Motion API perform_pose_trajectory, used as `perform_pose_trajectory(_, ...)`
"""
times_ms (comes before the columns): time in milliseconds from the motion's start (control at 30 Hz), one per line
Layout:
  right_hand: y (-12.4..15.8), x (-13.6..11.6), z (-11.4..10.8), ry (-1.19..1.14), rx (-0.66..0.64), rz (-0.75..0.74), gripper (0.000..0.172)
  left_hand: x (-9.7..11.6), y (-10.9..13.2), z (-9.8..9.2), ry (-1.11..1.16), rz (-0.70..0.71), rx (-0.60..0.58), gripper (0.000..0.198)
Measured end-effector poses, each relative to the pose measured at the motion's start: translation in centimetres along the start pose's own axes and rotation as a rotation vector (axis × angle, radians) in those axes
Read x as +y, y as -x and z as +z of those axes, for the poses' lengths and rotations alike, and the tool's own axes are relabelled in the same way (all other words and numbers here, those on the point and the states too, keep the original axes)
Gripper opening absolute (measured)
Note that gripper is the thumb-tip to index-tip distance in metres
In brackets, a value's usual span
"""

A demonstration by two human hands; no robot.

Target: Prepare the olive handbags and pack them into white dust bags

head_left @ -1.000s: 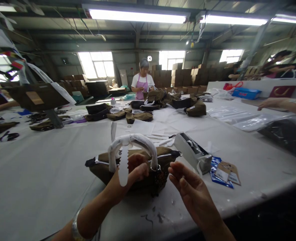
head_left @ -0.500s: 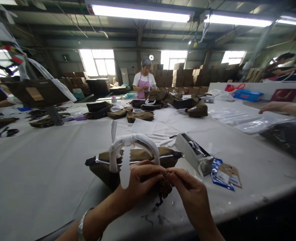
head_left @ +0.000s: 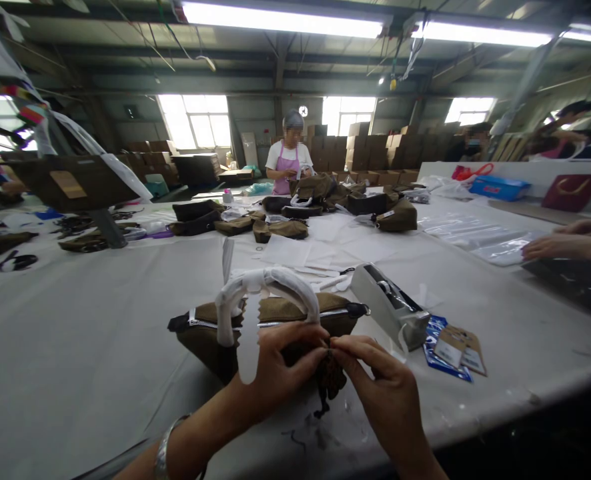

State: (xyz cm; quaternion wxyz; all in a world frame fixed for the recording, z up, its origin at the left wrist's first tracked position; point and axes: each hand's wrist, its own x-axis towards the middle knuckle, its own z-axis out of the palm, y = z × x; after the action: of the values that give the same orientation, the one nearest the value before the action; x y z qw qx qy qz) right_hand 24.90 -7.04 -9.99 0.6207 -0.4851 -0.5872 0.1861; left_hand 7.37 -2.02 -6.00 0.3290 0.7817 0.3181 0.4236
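An olive-brown zippered handbag point(head_left: 280, 308) stands on the white table in front of me, its arched handle point(head_left: 285, 280) wrapped in white. A white strip with a toothed edge point(head_left: 249, 340) hangs from that handle. My left hand point(head_left: 280, 360) is closed in a pinch at the bag's near side, with a silver bracelet on the wrist. Fingertip to fingertip with it, my right hand point(head_left: 383, 387) pinches too. Both hold the top of a dark hanging charm point(head_left: 331, 380) with a cord tail; the exact spot between the fingers is too small to make out.
Right of the bag sit a tape dispenser point(head_left: 389, 303), a blue packet point(head_left: 438, 333) and tan cardboard tags point(head_left: 459, 348). Farther back lie several brown bags point(head_left: 280, 230). A co-worker's hands point(head_left: 570, 241) rest near clear plastic bags point(head_left: 475, 230) at right; another person point(head_left: 289, 160) stands across the table.
My hands keep pinching at the charm's top, with small finger shifts, the right one slightly lower. At right, the co-worker's hand has lowered onto the dark item and a second hand has appeared.
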Motion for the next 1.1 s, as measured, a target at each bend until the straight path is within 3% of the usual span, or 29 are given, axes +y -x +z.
perform_pose_trajectory(133,0.05,0.05,-0.05,0.046,0.020,-0.024,0.009,-0.04,0.05,0.00,0.017,-0.025,-0.015,0.026)
perform_pose_trajectory(400,-0.01,0.27,-0.06,0.062,-0.032,-0.034,0.010,-0.28,0.02,-0.04,-0.033,-0.019,-0.012,0.025)
perform_pose_trajectory(633,0.04,0.33,-0.21,0.101,0.001,-0.003,0.005,-0.37,-0.02,-0.30,-0.034,-0.021,-0.026,0.024)
perform_pose_trajectory(1100,-0.47,-0.45,-0.25,0.192,-0.038,-0.234,0.014,-0.60,0.08,-0.32,-0.081,0.017,-0.027,0.027)
